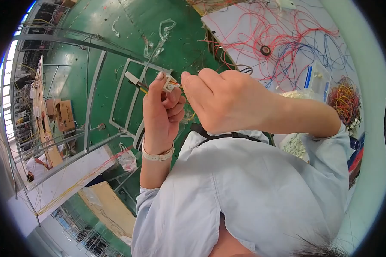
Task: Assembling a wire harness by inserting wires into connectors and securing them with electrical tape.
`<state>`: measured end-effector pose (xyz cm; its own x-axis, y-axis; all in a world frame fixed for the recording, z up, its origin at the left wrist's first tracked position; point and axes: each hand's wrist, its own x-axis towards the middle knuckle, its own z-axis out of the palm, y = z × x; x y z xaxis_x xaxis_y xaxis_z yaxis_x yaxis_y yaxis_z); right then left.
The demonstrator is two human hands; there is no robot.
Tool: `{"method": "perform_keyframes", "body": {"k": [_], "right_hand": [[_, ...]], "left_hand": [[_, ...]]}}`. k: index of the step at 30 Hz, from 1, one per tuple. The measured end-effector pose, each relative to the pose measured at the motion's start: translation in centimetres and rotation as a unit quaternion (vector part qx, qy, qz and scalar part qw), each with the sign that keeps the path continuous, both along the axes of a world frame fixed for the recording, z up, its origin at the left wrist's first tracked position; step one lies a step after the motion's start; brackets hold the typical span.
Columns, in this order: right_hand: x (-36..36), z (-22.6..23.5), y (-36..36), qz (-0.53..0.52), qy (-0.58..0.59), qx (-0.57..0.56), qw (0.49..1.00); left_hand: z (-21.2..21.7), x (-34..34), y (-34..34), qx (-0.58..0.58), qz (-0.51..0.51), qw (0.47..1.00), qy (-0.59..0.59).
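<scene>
My left hand (158, 115) is closed, with a small white plastic connector housing (171, 84) pinched between thumb and fingers. Short orange and yellow wires show at the housing's right side. Close against it, my right hand (221, 96) is closed with its knuckles up; its fingertips are at the wires, and what they grip is mostly hidden. A second white connector (132, 78) sticks out to the left of my left thumb, on dark and yellow wires. A yellow wire also hangs below my left fingers.
At the upper right, a white table (244, 30) bears tangled red and blue wires, a black tape roll (265, 50) and a clear plastic bin (319, 77). Bundled orange wires (345, 100) lie beyond. Metal frames (94, 103) stand at left on the green floor, near a cardboard box (65, 115).
</scene>
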<state>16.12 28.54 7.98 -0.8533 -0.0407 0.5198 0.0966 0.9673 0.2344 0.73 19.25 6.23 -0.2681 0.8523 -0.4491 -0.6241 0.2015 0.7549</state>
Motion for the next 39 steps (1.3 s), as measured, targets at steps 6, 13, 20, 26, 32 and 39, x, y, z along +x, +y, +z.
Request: {"method": "perform_keyframes", "body": {"k": [6,13,20,26,32,39], "right_hand": [[0.8,1.4,-0.1,0.007,-0.033,0.038,0.999],[0.7,1.6,-1.5,-0.015,-0.02,0.12,0.992],[0.2,1.2,-2.1,0.03,0.028,-0.022,0.999],[-0.5,-0.6,-4.1,0.063,0.205,-0.144,0.966],[-2.2,-2.7,-5.2,0.057,0.374,-0.374,0.847],[-3.3,-8.4,-10.4,0.103,0.247,-0.841,0.469]], "left_hand": [[0.6,0.5,-0.3,-0.02,0.007,1.0,0.013],[-0.1,1.9,-0.8,0.0,0.044,0.996,0.083],[0.4,2.6,-2.3,0.112,0.128,0.975,0.146],[1.4,3.0,-3.5,0.131,0.196,0.941,0.242],[-3.1,-1.4,-5.3,0.153,0.063,0.663,0.73],[0.5,-2.1,-5.8,0.135,-0.216,0.866,0.43]]}}
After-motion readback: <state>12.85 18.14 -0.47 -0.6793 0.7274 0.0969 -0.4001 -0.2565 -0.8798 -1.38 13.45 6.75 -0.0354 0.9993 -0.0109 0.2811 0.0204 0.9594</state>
